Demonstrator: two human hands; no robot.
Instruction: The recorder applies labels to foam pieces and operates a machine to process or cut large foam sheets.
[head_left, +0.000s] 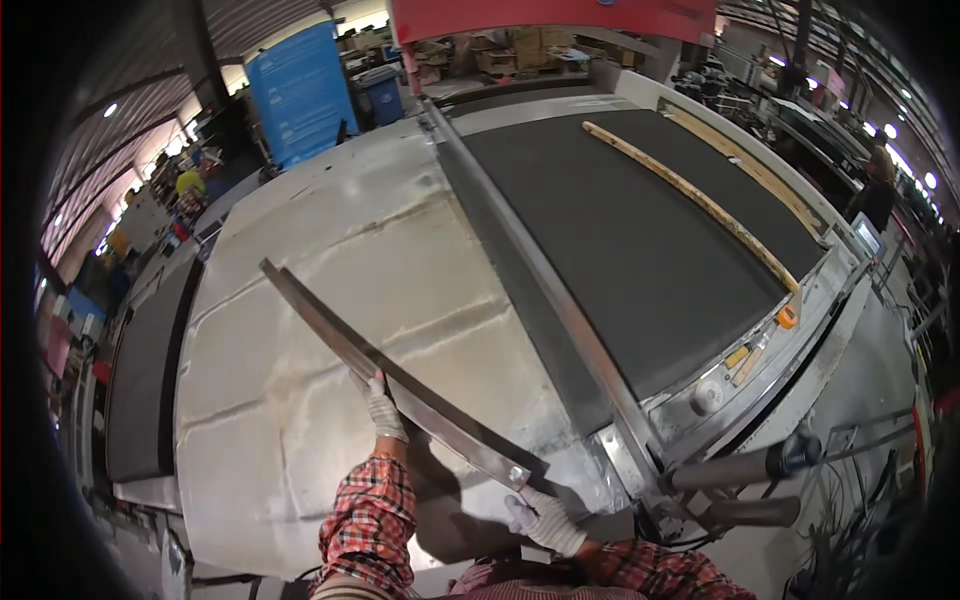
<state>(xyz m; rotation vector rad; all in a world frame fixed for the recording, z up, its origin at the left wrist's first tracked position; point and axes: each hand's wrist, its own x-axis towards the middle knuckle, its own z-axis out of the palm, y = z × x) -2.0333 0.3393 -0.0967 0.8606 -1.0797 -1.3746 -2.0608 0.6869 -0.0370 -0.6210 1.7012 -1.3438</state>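
A long, flat metal bar (430, 415) slants over the pale metal table (330, 270), casting a dark shadow along one side. Its near end, which has a small hole, points toward my right side. My left hand (388, 412), in a whitish knit glove, grips the bar's lower edge near the middle, with a fingertip showing on top. At the near end, my right hand (550, 523), gloved the same way, has its fingers closed at the bar's corner. The underside of that grip is hidden.
A metal rail (540, 265) crosses between the table and a dark belt bed (610, 230). A long wooden strip (700, 200) lies on the bed. An orange tape measure (787, 316) and a yellow-handled tool (738, 356) rest along its right edge. A thick cylindrical arm (740, 470) juts out at right.
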